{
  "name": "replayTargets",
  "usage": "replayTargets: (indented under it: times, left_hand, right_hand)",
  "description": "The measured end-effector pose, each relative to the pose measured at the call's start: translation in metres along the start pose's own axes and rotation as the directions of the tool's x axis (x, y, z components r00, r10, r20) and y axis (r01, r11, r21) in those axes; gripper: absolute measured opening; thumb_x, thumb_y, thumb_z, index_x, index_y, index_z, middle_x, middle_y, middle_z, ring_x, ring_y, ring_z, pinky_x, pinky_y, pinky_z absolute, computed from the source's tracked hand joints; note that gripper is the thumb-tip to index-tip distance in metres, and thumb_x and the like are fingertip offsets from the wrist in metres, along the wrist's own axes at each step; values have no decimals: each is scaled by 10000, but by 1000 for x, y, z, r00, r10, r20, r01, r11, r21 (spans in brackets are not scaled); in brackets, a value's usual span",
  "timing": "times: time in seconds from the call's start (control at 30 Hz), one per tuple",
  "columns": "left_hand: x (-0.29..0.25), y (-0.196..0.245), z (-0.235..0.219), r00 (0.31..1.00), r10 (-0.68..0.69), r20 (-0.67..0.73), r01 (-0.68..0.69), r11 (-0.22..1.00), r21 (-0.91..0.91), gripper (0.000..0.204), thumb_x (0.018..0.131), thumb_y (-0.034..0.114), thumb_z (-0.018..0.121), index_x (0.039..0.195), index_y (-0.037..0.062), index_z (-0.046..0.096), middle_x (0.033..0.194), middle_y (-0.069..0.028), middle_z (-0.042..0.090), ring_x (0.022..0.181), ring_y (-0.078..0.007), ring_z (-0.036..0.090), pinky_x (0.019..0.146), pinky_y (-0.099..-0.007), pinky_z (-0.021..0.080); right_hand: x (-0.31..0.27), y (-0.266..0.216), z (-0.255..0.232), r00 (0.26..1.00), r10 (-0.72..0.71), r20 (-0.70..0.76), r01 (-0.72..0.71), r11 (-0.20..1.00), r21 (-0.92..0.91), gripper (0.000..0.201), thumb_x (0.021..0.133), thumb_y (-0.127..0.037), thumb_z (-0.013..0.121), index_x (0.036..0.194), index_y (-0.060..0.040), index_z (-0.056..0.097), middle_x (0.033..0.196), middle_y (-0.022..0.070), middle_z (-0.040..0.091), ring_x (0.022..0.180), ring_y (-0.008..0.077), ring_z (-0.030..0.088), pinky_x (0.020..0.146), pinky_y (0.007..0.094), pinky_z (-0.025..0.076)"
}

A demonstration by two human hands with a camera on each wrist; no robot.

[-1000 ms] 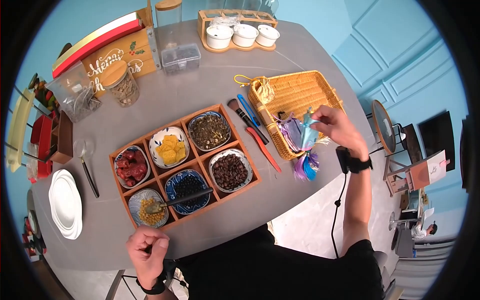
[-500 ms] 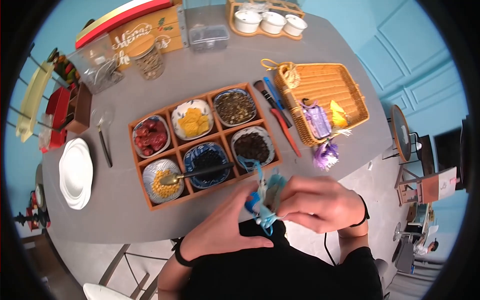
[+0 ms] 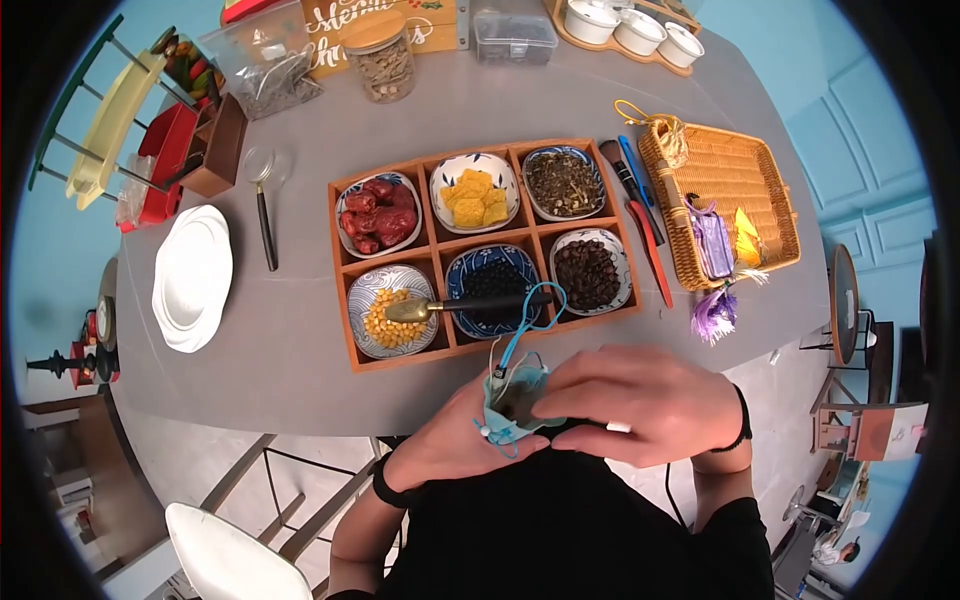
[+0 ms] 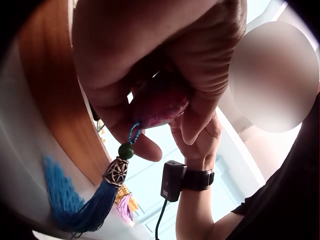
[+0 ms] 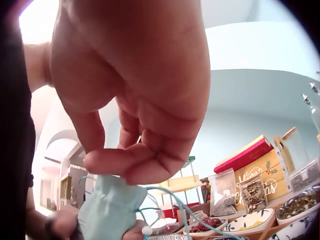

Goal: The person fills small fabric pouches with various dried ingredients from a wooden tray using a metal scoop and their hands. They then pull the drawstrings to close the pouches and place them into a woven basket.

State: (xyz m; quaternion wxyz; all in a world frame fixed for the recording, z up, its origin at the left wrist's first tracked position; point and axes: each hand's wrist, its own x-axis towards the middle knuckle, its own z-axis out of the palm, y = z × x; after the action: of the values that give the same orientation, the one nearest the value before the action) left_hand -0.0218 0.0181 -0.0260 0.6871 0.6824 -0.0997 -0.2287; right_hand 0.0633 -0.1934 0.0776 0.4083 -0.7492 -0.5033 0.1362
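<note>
Fingers of the left hand (image 3: pixel 450 440) are curled round a light-blue drawstring pouch (image 3: pixel 512 405), while the right hand (image 3: pixel 650 405) kinda pinches its rim, by the table's (image 3: pixel 280 350) near edge, next to the divided wooden tray (image 3: pixel 440 258).

Bright room; left wrist view dim, perhaps backlit.

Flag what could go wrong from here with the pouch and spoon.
1. Snag: the pouch's blue cord overlaps the end of the spoon in the head view. Contact isn't clear, but a pull might drag it.
2. Spill: the spoon spans the corn bowl and black bowl; a knock could flick out kernels.
3. Drop: both hands hold the pouch near the table edge, mouth open. If it tips, anything inside may fall.
</note>
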Motion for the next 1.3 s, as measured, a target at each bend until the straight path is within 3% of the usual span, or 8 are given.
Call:
replayTargets:
  times: [0.17,0.23,0.4,0.63,0.83,1.1,1.23,1.3]
  left_hand:
    - [-42,6,-21,994,12,-107,-24,994,-111,726,724,50,847,1339,25,462,1221,-118,606,1043,-210,633,911,-342,513]
    - [-61,13,-30,970,92,-226,-184,883,-431,719,702,-29,835,1320,17,471,1197,-151,611,936,-186,657,804,-312,552]
    - [-72,16,-37,975,77,-206,-173,848,-501,633,715,-54,813,1258,-12,490,1122,-158,631,845,-153,655,687,-277,560]
    - [-46,22,-44,997,39,-68,-58,950,-307,514,763,52,823,1199,23,552,1088,-60,646,984,-140,614,874,-296,499]
    - [-42,5,-38,994,54,98,-39,989,-145,622,710,-6,835,1253,25,534,1151,-136,623,956,-182,638,779,-299,545]
    - [-16,22,-12,950,-116,289,65,982,179,692,740,222,848,1320,51,512,1220,-103,608,1072,-287,622,941,-361,487]
    - [-17,15,-7,949,-74,307,39,992,120,666,750,224,848,1303,51,520,1180,-93,628,1046,-262,628,921,-358,496]
    - [-17,13,-7,949,-38,312,23,998,51,649,756,222,846,1294,51,524,1164,-88,636,1035,-248,631,915,-357,499]
  right_hand:
    - [11,25,-5,902,253,-351,-267,964,8,197,831,-7,716,1025,5,682,962,116,661,711,199,640,583,304,511]
    - [15,38,8,898,253,-361,-286,958,-39,203,833,-7,714,1032,6,677,964,111,655,702,211,638,582,306,512]
    - [25,48,29,897,304,-320,-340,938,-63,235,822,-36,729,1046,-1,667,987,100,635,724,264,641,631,336,525]
    - [11,40,43,934,213,-287,-309,885,-349,359,787,-169,779,1072,8,653,958,112,589,815,322,616,728,413,517]
    - [23,48,42,843,376,-386,-414,910,-18,184,827,-55,724,990,11,670,846,118,584,790,316,626,682,394,514]
    - [85,65,37,915,369,162,-272,863,-425,281,840,-292,715,879,-14,728,824,150,569,790,326,612,684,429,464]
    - [86,71,42,926,341,161,-268,895,-356,275,851,-284,704,868,-9,720,834,147,569,801,323,610,686,411,466]
    - [88,63,29,956,290,50,-289,957,-28,258,881,-262,685,887,-6,713,837,133,567,783,303,606,692,386,469]
